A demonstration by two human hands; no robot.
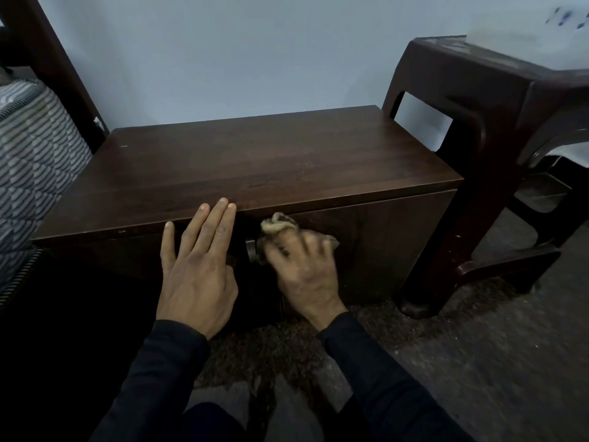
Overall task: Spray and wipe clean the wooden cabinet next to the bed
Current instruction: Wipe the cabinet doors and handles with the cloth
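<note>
A low dark wooden cabinet [242,164] stands against the pale wall, with the bed to its left. My left hand [197,266] lies flat with straight fingers against the cabinet's front, its fingertips at the top's front edge. My right hand [302,266] is blurred and presses a crumpled tan cloth [277,224] on the front panel, just right of a small metal handle [250,248]. No spray bottle is in view.
A quilted grey mattress [35,161] and a dark bed post [41,55] stand at the left. A dark brown plastic stool [497,129] stands right of the cabinet, with a white tissue box [526,36] on it. The floor in front is speckled dark stone.
</note>
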